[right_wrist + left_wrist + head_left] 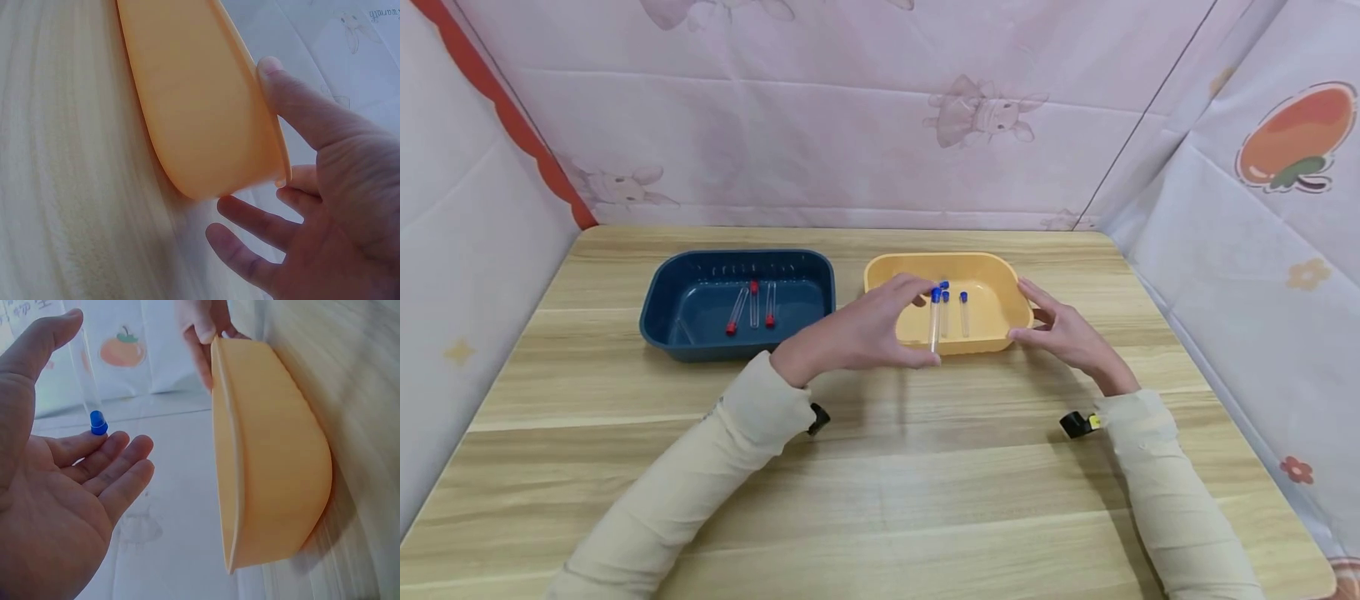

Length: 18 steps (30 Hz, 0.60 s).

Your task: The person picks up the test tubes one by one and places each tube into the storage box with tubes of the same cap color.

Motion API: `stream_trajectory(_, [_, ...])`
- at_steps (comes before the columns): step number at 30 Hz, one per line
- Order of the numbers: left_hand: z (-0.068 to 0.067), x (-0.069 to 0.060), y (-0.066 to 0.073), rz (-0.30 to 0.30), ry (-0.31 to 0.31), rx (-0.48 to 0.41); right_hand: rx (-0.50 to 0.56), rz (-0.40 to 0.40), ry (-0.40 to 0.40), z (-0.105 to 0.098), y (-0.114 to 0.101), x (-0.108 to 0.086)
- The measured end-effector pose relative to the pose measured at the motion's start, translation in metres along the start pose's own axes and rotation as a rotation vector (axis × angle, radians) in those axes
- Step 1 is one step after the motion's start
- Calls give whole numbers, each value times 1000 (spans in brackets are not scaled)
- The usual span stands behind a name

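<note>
My left hand (868,329) holds a clear test tube (935,321) with a blue cap, pinched lengthwise between thumb and finger. The tube is upright, cap on top, over the near side of the yellow plastic basin (887,265). In the left wrist view its blue cap (98,422) touches a fingertip while the thumb is at the other end. Inside the basin lie more blue-capped tubes (965,317), partly hidden behind the held one. My right hand (1067,333) grips the basin's right end, and the right wrist view shows the thumb (294,94) against its rim.
To the left stands a dark blue basin (662,335) holding three red-capped test tubes (755,304). Both basins sit toward the back of a wooden table (910,500). Printed cloth walls (850,142) enclose the table's back and sides.
</note>
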<state>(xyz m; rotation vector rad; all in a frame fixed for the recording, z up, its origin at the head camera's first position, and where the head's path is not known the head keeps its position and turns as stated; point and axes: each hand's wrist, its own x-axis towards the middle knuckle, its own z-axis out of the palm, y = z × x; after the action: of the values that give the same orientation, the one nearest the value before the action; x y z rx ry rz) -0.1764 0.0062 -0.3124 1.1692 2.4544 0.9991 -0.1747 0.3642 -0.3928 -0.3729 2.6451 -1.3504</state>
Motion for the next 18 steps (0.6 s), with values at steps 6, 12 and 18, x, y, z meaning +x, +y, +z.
stream_trajectory(6, [-4, 8, -7, -69, 49, -23, -4, 7, -6, 0, -1, -1])
stream_trajectory(12, [-6, 17, -17, -123, 68, -52, 8, 13, -8, 0, -2, -1])
stream_trajectory(18, [-7, 26, -24, -187, 66, -26, 15, 5, -2, 1, 0, 0])
